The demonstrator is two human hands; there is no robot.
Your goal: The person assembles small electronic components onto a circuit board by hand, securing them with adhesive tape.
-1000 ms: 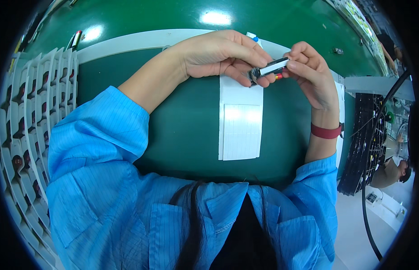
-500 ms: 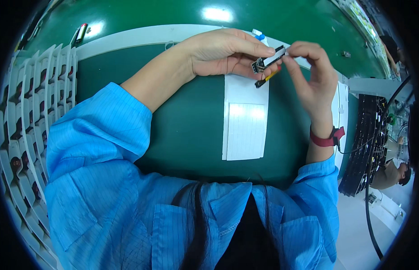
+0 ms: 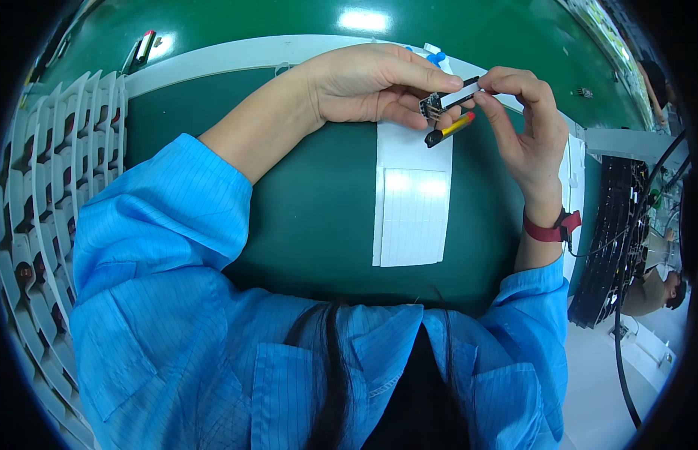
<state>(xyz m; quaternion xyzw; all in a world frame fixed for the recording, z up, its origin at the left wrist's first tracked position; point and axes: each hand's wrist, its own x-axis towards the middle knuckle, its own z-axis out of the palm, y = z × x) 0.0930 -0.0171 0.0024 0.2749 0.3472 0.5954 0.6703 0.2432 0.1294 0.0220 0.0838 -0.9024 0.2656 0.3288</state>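
My left hand [image 3: 364,84] is closed around a small black electronic module [image 3: 433,107] with a bare circuit board at its near end. A white adhesive-looking strip [image 3: 460,94] lies along the module's upper face, under my left thumb. At the strip's far right end, my right hand [image 3: 530,124] pinches with thumb and forefinger. Just below the module hangs a yellow and black cylindrical part [image 3: 452,129] with a red end, seemingly joined to it by thin wires. My left fingers hide the module's underside.
White label sheets [image 3: 414,217] lie on the green mat [image 3: 311,195]. Stacked white trays [image 3: 60,187] stand at the left. A red wrist strap [image 3: 542,229] with a cord circles my right wrist. Black racks [image 3: 600,247] and a person [image 3: 649,292] are farther right.
Both hands have shifted slightly to the right with the module. The yellow and black part now shows more fully beneath it. Both grips stay the same.
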